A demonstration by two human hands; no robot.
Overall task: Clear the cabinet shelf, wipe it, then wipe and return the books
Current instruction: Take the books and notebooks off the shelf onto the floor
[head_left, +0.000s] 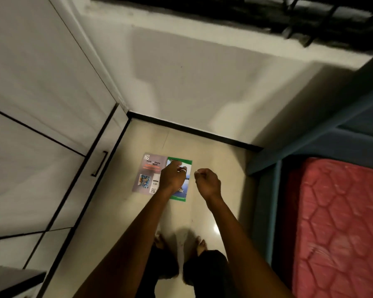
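Left hand (173, 177) hovers over the green book (179, 179), fingers loosely curled, holding nothing. Right hand (208, 181) is curled into an empty fist beside it.

Dim indoor light; motion blur throughout; glare spot on floor (216, 230); soft shadows on wall (202, 87); wide-angle edge bending

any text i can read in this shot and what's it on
"Photo Book": on the grey book, upper cover; a word before it is blurred.
Orange lines beneath and the small label by the QR codes: too blurred to read.
Green book: white title at the top, mostly hidden by the left hand; unreadable.
Nothing else carries text.
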